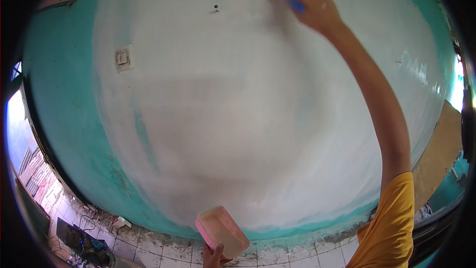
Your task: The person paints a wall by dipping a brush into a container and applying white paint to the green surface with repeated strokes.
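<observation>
My right hand [317, 11] is raised high on the wall, its fingers wrapped round the blue handle of a paintbrush [290, 2]. The pale bristles touch the wall [208, 119], which is coated white over turquoise. Low in the view, my left hand [213, 256] grips the near side of a pink plastic container [204, 224], which is tilted and holds a pale, whitish paint. Turquoise still shows through in streaks at the wall's left part and along its edges.
A light switch [123, 58] and a small dark hole [216, 7] interrupt the wall. On the tiled floor [148, 257] at lower left lie a dark electrical device [82, 243] and a small white item [121, 222]. A brown board [439, 154] leans at right.
</observation>
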`<state>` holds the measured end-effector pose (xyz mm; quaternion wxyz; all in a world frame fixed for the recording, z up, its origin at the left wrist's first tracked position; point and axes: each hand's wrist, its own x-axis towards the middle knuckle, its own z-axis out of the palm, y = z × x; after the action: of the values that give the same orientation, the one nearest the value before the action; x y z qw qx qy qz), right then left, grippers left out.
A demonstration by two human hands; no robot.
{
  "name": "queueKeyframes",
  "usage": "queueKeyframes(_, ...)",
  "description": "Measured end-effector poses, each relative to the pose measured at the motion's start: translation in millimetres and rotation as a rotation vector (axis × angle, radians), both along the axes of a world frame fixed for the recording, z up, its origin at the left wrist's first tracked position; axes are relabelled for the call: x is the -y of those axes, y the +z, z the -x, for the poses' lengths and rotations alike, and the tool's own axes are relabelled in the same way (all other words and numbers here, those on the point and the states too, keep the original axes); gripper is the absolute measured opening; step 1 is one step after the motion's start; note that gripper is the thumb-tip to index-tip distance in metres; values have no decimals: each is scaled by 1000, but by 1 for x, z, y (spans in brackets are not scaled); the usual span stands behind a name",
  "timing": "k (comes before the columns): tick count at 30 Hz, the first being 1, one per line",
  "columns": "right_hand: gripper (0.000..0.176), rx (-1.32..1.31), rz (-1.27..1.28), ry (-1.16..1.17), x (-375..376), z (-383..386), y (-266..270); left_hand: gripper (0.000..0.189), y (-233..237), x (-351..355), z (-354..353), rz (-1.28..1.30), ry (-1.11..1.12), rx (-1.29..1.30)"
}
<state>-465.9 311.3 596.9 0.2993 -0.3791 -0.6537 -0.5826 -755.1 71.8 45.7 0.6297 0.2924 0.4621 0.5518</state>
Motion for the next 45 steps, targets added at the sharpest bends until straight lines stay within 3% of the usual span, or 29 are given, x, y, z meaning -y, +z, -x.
queueKeyframes(3,17,106,291,-67,18,18,-88,71,8,2,2,41,-16,12)
queueKeyframes(5,17,213,548,9,29,24,-147,71,5,1,2,54,-25,10)
queueKeyframes(6,16,240,705,4,33,26,-166,72,5,1,3,53,-38,9)
queueKeyframes(9,20,144,835,117,25,22,-175,75,6,-1,2,46,-54,1)
queueKeyframes(12,49,-83,739,21,15,24,-101,75,-17,-5,0,3,-30,17)
queueKeyframes(13,57,-33,533,42,-3,13,-72,75,-25,-7,-1,-39,-15,41)
queueKeyframes(15,58,-153,315,-6,-3,18,-14,74,-11,-4,-4,-34,3,34)
queueKeyframes(17,48,-88,80,38,-2,19,27,74,-6,-1,-4,-25,15,27)
queueKeyframes(18,48,-86,78,38,1,21,31,74,-7,-1,-3,-47,-5,49)
queueKeyframes(20,39,-137,-36,103,4,27,35,74,-7,1,-4,-68,-22,69)
queueKeyframes(23,19,21,75,52,-5,29,-18,76,-15,-2,-4,42,-35,21)
queueKeyframes(25,17,96,313,-20,11,40,-76,77,-41,-8,-4,-72,-2,35)
queueKeyframes(27,20,192,610,42,17,43,-125,77,-20,-5,-3,-45,-43,43)
queueKeyframes(30,25,176,862,20,30,49,-147,78,-9,-1,-3,-36,-92,33)
queueKeyframes(31,25,176,860,19,27,49,-140,77,-8,-1,-3,-58,-92,21)
queueKeyframes(34,52,-36,691,-82,16,50,-74,75,-58,-15,-5,-122,-29,18)
queueKeyframes(37,52,-153,364,33,10,54,-9,75,-72,-17,-9,-94,7,-26)
queueKeyframes(38,50,-141,144,18,-6,49,12,75,-62,-13,-10,-91,9,-23)
queueKeyframes(39,46,-195,142,113,11,57,21,76,-41,-7,-8,-8,-39,-4)
queueKeyframes(42,36,-186,58,106,5,63,23,77,-15,0,-9,80,-67,15)
queueKeyframes(43,27,-83,9,60,-2,64,8,76,-10,2,-9,84,-51,9)
queueKeyframes(45,15,80,149,28,-2,71,-44,75,7,7,-9,77,-24,19)
